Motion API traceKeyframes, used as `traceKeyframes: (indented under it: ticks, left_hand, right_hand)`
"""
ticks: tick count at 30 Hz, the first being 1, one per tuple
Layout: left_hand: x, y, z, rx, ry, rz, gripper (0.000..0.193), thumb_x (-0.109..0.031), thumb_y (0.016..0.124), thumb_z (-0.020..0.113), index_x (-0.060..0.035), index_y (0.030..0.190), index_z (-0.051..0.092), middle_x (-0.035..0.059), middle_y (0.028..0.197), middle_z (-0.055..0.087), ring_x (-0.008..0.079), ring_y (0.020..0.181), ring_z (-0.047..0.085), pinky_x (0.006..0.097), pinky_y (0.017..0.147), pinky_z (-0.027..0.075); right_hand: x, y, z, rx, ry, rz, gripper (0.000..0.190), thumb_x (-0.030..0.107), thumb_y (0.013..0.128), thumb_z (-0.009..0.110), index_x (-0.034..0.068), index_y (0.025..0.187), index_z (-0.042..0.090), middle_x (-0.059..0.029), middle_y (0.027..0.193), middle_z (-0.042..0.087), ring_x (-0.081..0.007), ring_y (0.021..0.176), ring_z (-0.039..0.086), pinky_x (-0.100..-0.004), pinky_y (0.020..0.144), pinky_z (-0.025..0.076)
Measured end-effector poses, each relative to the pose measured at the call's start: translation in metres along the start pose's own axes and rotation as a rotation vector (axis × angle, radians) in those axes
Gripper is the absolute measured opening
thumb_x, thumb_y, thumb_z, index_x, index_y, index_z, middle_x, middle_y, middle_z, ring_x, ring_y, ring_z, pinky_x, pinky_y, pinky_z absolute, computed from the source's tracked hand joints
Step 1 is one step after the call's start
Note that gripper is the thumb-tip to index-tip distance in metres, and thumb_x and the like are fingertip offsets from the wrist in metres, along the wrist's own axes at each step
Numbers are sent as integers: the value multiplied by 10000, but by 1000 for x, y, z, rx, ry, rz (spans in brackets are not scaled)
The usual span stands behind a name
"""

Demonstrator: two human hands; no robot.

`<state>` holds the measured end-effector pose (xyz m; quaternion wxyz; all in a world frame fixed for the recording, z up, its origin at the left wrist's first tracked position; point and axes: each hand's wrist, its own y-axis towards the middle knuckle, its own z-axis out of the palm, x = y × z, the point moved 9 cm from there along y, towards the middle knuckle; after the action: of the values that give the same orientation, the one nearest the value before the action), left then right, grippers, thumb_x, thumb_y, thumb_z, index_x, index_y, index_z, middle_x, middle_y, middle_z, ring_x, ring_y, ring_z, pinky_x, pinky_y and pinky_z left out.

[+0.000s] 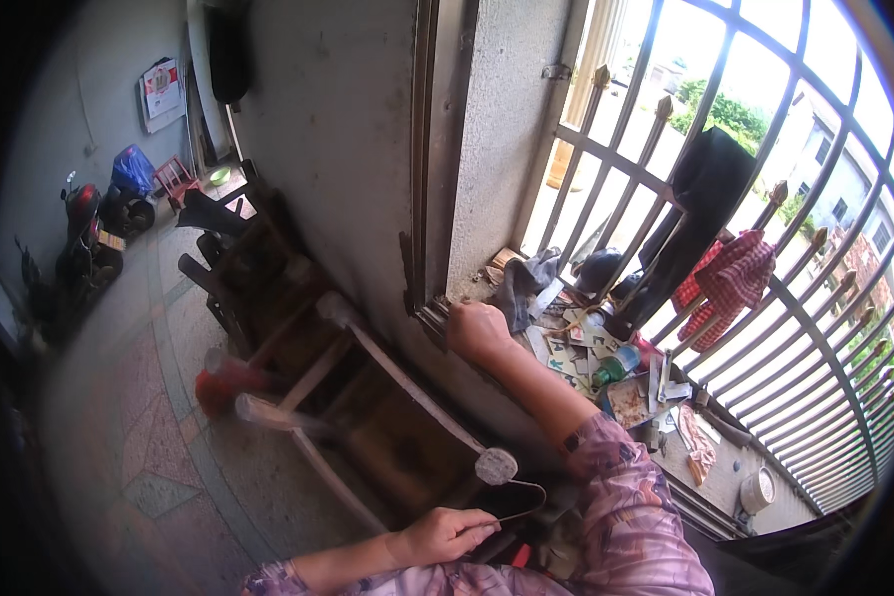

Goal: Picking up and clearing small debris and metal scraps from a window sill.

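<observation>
My left hand [447, 533] is low in the view, its thumb and forefinger pinching the end of a thin stiff cord or wire [542, 501]. The cord bends round to the pale round end [496, 465] of a worn wooden leg; whether it is fixed there I cannot tell. That leg belongs to upturned wooden furniture [425, 406], possibly a stool, against the wall. My right hand [480, 331] is a fist at the window sill, by the metal window track [433, 319]. Its fingers are turned away, so anything inside it is hidden.
Grey cloth [529, 283], scattered cards [562, 357], a green-capped bottle [614, 366] and a white tub [758, 490] lie along the sill. Metal bars [715, 402] close off the window, with a red checked cloth [737, 276] on them. Motorbikes [86, 223] stand at far left.
</observation>
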<state>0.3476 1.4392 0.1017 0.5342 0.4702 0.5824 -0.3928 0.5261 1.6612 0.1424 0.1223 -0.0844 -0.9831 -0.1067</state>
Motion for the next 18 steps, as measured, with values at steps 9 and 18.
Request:
traceKeyframes:
  ticks: [9,18]
  left_hand:
    - [0,1,4,39,-19,-56,207,-154,924,554,-16,1061,625,127,842,669,184,754,659,279,683,502]
    - [3,0,4,41,-20,-92,213,-161,926,554,-15,1065,623,133,867,672,180,778,662,276,697,503]
  right_hand:
    - [2,1,-4,14,52,15,221,190,753,551,-2,736,658,-230,798,650,-366,795,653,-445,744,514]
    - [-9,-1,-3,-72,135,97,211,192,754,541,24,761,670,-221,816,655,-364,814,654,-450,756,513]
